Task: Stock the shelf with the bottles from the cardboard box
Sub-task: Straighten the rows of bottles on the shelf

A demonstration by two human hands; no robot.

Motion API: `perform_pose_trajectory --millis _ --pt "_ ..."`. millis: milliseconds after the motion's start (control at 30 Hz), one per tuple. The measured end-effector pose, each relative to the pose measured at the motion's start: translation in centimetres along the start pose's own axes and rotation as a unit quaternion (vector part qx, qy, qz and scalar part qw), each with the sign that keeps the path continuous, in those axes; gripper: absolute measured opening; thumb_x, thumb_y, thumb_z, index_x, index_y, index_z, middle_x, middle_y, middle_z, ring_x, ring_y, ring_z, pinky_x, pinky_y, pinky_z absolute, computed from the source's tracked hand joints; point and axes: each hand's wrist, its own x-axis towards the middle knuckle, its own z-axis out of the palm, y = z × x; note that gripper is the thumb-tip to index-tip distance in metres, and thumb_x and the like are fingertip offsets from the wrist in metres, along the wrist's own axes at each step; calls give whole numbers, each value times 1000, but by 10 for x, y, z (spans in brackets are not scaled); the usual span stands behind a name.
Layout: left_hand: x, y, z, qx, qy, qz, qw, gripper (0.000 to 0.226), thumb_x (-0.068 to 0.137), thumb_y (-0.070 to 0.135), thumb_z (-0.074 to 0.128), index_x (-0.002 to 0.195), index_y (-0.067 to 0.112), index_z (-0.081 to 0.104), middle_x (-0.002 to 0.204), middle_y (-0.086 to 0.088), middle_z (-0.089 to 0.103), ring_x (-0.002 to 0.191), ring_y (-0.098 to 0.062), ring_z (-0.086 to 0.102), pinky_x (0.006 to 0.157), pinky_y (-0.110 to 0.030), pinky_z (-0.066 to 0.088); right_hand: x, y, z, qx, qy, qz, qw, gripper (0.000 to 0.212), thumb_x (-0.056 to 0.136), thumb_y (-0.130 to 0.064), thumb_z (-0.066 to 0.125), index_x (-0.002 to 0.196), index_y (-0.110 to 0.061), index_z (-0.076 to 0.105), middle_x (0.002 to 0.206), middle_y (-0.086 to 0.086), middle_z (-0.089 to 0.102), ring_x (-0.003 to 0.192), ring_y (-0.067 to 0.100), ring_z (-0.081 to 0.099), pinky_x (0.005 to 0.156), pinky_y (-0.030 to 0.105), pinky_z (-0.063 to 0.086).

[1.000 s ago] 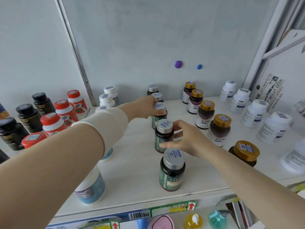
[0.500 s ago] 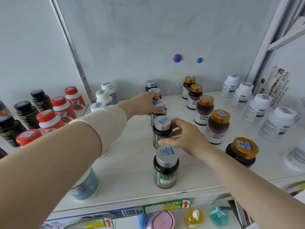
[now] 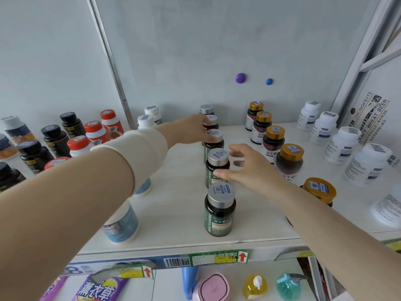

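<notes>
On the shelf, at far left, black-capped bottles and red-capped bottles are ranged in rows. Next, two blue-labelled bottles are partly hidden under the left forearm, which is wrapped in a white sleeve. At centre, a single file of silver-capped bottles is seen running from the front edge to the back wall, all upright. The left hand is laid against the third bottle of that file, counted from the front; the fingers appear closed round it, though the grip is partly hidden. The right hand is held just beside the second bottle, fingers spread and loose, with the thumb in front of its label; nothing is grasped. Further right, gold-capped bottles are lined up, and white bottles are set beyond them at far right.
</notes>
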Motion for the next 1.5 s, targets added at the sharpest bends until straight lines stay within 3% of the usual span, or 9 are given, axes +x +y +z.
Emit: perform_pose_trajectory --millis 133,233,467,700,867,967,1133,1300,1500 --pt "-19 -9 -35 49 39 -12 998 47 88 34 63 129 15 49 127 0 57 111 -17 52 85 -23 37 -1 -33 -14 -54 10 -54 997 74 78 -33 73 140 -17 36 143 -1 43 130 16 43 101 29 37" --pt "-42 -26 -62 146 59 -9 988 44 88 32 61 128 17 50 127 -1 57 108 -19 54 92 -28 40 9 -59 -14 -172 9 -89 981 67 81 -31 69 138 -12 39 141 4 45 128 20 44 98 27 36" --pt "-87 -75 -101 460 72 5 885 44 93 36 51 132 18 42 122 -3 56 107 -24 58 85 -35 48 31 -97 22 -417 -7 -115 902 62 85 -32 65 136 -9 38 142 10 38 128 29 40 99 41 39" --pt "-97 -123 -100 500 61 42 863 41 94 32 51 131 15 41 119 -5 56 104 -26 60 76 -32 45 30 -123 69 -500 -25 -76 862 58 88 -33 60 136 -9 38 138 11 40 125 29 43 94 40 43" --pt "-84 -145 -90 488 66 85 866 45 92 33 54 131 14 42 123 -6 57 110 -28 58 87 -37 49 28 -130 86 -516 -28 -60 854 58 87 -31 61 137 -12 37 137 8 40 126 27 43 92 38 42" --pt "-76 -149 -84 394 67 98 911 47 91 34 55 131 15 43 124 -7 57 109 -28 59 85 -37 49 26 -127 89 -486 -42 -54 871 65 86 -31 63 142 -17 31 143 4 36 130 23 40 96 36 40" --pt "-67 -143 -75 156 40 43 986 55 91 38 56 136 11 40 133 -11 53 118 -29 52 95 -33 41 21 -112 100 -282 -63 -43 956 77 77 -33 74 141 -19 34 142 -2 42 128 15 43 105 28 36" --pt "-62 -137 -70 46 16 17 999 64 87 42 61 138 11 39 135 -9 51 118 -25 51 87 -26 38 22 -98 124 -120 -52 -37 991 70 72 -35 78 131 -23 43 121 -12 52 107 9 52 92 26 46" --pt "-56 -134 -65 32 16 9 999 59 86 36 64 134 12 41 132 -7 53 106 -19 52 81 -21 36 25 -86 143 15 -8 -30 999 54 68 -30 81 113 -26 51 98 -20 56 97 8 58 85 24 48"
